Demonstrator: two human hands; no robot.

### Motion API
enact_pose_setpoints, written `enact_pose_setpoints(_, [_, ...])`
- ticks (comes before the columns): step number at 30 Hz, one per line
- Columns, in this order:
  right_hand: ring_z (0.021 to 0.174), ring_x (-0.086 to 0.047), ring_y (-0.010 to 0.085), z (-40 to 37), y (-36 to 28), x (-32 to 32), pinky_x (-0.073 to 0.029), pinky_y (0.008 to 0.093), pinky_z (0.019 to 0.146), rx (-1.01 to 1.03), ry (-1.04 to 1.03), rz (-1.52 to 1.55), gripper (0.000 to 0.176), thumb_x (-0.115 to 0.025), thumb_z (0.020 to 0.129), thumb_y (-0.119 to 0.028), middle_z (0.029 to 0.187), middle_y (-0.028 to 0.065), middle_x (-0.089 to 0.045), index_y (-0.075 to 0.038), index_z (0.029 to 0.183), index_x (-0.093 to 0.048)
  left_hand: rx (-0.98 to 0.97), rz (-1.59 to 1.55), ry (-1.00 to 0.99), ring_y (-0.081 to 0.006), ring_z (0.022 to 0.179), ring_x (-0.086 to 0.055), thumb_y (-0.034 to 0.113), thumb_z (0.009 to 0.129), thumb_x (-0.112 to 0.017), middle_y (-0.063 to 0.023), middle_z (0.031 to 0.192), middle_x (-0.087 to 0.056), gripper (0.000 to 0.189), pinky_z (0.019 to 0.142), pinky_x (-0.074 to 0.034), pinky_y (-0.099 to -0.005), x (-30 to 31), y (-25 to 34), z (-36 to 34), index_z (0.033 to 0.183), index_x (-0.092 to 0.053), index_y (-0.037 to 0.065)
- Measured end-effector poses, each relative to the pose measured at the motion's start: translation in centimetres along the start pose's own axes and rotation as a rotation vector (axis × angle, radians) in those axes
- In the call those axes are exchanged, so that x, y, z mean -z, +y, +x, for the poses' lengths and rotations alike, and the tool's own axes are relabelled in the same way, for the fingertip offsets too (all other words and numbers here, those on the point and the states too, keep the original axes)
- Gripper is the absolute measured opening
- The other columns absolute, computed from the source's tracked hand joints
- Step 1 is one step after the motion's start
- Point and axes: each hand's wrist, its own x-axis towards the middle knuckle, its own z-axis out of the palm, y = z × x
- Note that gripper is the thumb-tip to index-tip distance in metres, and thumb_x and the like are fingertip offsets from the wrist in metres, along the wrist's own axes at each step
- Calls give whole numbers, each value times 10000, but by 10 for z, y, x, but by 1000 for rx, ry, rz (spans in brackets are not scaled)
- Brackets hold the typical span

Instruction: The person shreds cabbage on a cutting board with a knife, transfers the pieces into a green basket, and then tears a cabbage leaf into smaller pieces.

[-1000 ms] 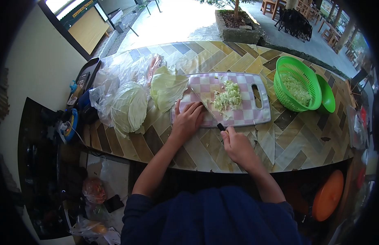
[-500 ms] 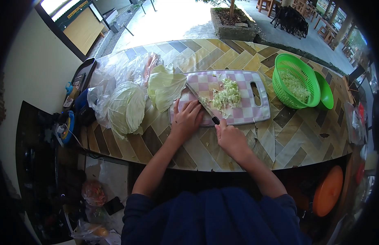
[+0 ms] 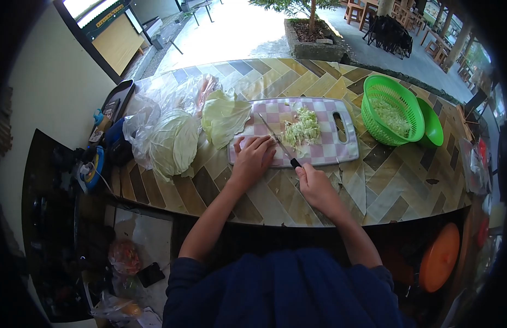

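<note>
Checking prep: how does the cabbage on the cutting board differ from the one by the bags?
The board cabbage is a pile of shreds; the other cabbage is one large solid piece. The board cabbage lies by the knife; the other cabbage lies untouched. Both are pale green.

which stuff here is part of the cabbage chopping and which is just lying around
In use: knife in right hand; left hand on checked cutting board; shredded cabbage; green colander of shreds; cabbage leaves; cabbage head.
Lying about: plastic bags; black tray; orange round item.
</note>
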Motion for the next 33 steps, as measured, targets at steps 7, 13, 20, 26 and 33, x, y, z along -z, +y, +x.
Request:
enact_pose_setpoints(7, [746,-587,496,-10,-9,-13,-434,556,654,-47,-12,19,373,-402,1022,-290,738,315,-596,56,924,-500,-16,32,3,-216,1182,-551,270,928,-570,-75,1233,-641,306,1107,-182,-465,-2,-1,-3,1135,-664,66])
enact_pose_setpoints(13, [749,-593,505,-8,-19,-28,-449,567,673,-71,17,-40,373,-385,1025,-270,738,329,-599,72,930,-499,-11,-3,9,-227,1173,-553,250,931,-563,-85,1220,-645,291,1107,-188,-467,-2,-1,-3,1118,-665,53])
enact_pose_setpoints(20, [794,-639,486,19,-23,-35,-512,548,712,-105,-42,-112,401,-353,1025,-310,796,329,-633,67,1000,-487,-32,48,51,-217,1128,-571,140,889,-570,-64,1189,-658,262,1057,-258,-442,-7,-5,-2,1119,-669,63])
enact_pose_setpoints(26, [772,-639,479,-3,-9,-12,-509,547,694,-131,-27,-200,385,-362,1024,-313,773,302,-638,47,992,-496,39,-40,32,-237,1096,-602,68,845,-576,-79,1158,-675,259,990,-333,-407,-10,-6,8,1079,-687,66])
enact_pose_setpoints(33, [757,-621,484,-2,-2,-3,-483,560,683,-74,15,-85,389,-387,1019,-317,770,300,-629,46,947,-507,-34,-10,32,-228,1092,-602,68,840,-579,-71,1141,-680,264,1019,-305,-419,-4,-8,9,1081,-688,77])
